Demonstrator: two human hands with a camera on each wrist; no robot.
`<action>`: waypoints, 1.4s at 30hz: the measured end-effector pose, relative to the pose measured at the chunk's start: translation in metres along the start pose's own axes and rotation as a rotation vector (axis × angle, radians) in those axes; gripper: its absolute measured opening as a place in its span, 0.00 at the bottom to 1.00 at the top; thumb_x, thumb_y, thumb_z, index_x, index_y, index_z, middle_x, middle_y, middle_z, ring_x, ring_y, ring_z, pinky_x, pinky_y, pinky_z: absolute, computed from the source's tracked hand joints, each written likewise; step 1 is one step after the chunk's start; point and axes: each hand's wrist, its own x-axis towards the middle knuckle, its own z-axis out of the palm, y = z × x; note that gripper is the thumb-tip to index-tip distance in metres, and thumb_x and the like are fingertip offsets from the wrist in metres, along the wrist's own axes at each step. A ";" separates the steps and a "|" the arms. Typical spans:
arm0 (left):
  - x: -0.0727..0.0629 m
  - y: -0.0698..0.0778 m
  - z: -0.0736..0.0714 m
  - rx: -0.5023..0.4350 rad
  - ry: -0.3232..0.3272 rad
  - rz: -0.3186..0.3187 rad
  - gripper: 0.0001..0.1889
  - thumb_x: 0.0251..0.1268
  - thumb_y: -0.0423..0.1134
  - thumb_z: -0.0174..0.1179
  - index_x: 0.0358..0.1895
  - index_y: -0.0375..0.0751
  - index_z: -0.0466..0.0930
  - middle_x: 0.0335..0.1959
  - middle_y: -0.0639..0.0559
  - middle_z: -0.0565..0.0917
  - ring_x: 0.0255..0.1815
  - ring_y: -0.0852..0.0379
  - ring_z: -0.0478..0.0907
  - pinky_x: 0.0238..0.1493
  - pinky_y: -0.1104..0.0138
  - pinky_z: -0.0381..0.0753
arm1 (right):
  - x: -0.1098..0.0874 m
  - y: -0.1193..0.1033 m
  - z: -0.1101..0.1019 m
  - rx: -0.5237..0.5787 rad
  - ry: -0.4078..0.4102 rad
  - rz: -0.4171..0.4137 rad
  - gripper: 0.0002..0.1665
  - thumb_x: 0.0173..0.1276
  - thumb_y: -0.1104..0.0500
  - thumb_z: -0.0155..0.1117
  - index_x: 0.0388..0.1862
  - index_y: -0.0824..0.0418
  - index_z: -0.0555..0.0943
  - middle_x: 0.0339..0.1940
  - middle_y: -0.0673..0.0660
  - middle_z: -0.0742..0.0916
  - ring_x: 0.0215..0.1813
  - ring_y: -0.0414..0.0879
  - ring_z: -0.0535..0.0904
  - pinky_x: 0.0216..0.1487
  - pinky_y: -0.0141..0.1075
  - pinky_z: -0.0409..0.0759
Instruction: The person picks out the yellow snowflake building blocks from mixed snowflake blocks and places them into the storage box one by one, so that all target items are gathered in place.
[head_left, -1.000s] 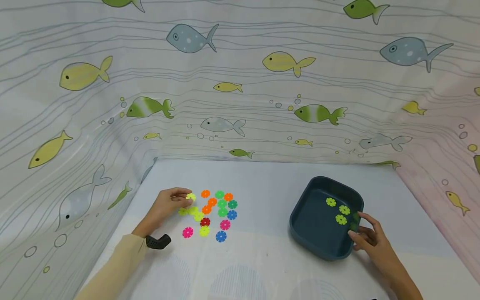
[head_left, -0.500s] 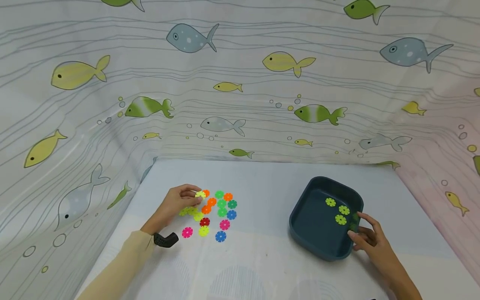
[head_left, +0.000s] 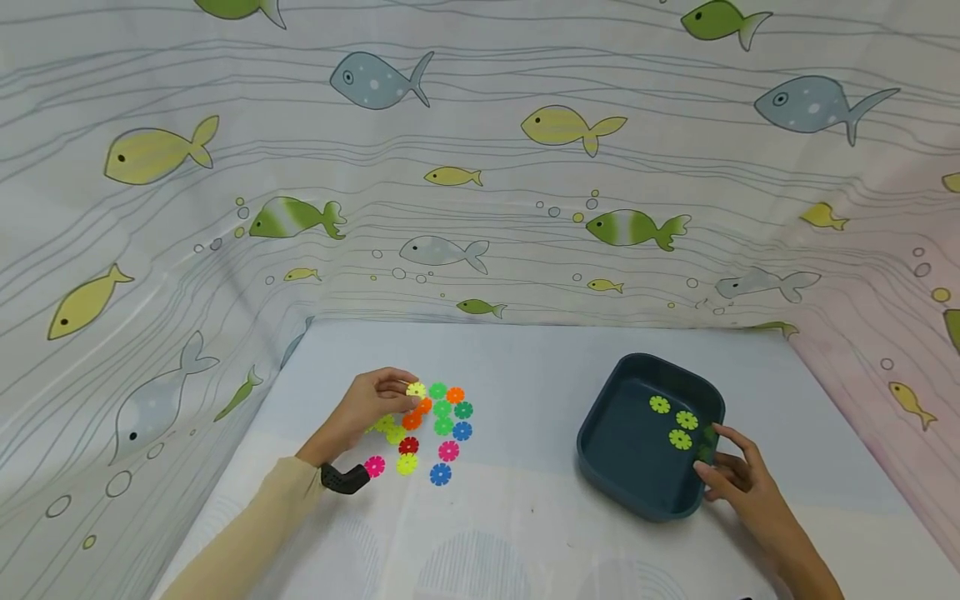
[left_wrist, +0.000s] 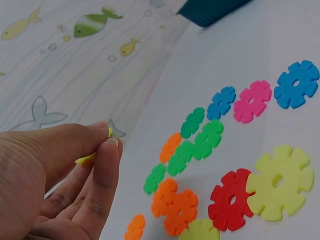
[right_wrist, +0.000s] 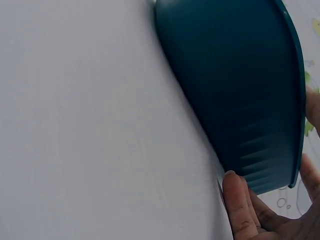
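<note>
"What's that hung all around us?"

"A pale backdrop [head_left: 480, 33], creased down its left side, with thin wavy lines [head_left: 382, 204] running across it."

"And fish everywhere, I see."

"Two spotted blue-grey ones high up, one left [head_left: 372, 81], one right [head_left: 806, 104], and a yellow fish [head_left: 558, 125] between them. All three face left."

"The ones with a white band?"

"Green-and-white fish [head_left: 626, 227], and another over there [head_left: 285, 218], with little bubbles [head_left: 240, 218] just beside it. Low on the left, a yellow fish [head_left: 84, 305] tilts nose-down."

"The right side looks pinkish."

"It does. The white table [head_left: 525, 367] has striped round shapes [head_left: 476, 567] along its near edge, and a tiny dark speck [head_left: 532, 510]."
</note>
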 end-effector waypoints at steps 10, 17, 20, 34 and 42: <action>0.008 0.017 0.017 0.018 -0.060 0.031 0.25 0.62 0.44 0.75 0.59 0.41 0.81 0.47 0.44 0.85 0.46 0.49 0.85 0.53 0.59 0.85 | 0.001 0.000 0.000 -0.001 -0.001 0.012 0.48 0.79 0.45 0.61 0.84 0.34 0.42 0.71 0.75 0.68 0.45 0.49 0.84 0.45 0.35 0.82; 0.012 0.024 0.028 0.005 -0.103 0.059 0.22 0.62 0.41 0.75 0.57 0.41 0.82 0.45 0.44 0.85 0.45 0.48 0.85 0.55 0.50 0.84 | 0.001 0.002 0.002 -0.015 0.010 0.009 0.48 0.79 0.44 0.61 0.85 0.36 0.43 0.70 0.72 0.71 0.44 0.49 0.83 0.45 0.36 0.81; 0.014 0.026 0.032 -0.013 -0.119 0.066 0.21 0.63 0.40 0.75 0.57 0.41 0.82 0.46 0.43 0.84 0.45 0.48 0.85 0.54 0.51 0.85 | 0.001 0.002 0.002 -0.017 0.010 0.011 0.48 0.79 0.44 0.61 0.85 0.36 0.43 0.69 0.72 0.71 0.44 0.49 0.84 0.44 0.36 0.81; 0.023 0.037 0.046 -0.036 -0.216 0.095 0.21 0.64 0.41 0.74 0.58 0.42 0.82 0.47 0.44 0.86 0.46 0.41 0.85 0.55 0.46 0.83 | 0.001 -0.001 0.002 -0.013 0.010 -0.008 0.47 0.79 0.46 0.60 0.85 0.37 0.43 0.69 0.71 0.72 0.44 0.48 0.83 0.44 0.36 0.81; 0.028 0.043 0.060 -0.009 -0.260 0.125 0.21 0.64 0.44 0.74 0.58 0.46 0.82 0.48 0.46 0.86 0.46 0.46 0.86 0.56 0.50 0.83 | 0.001 -0.001 0.001 -0.018 0.005 0.000 0.47 0.79 0.45 0.60 0.84 0.36 0.42 0.70 0.72 0.71 0.44 0.50 0.83 0.45 0.36 0.81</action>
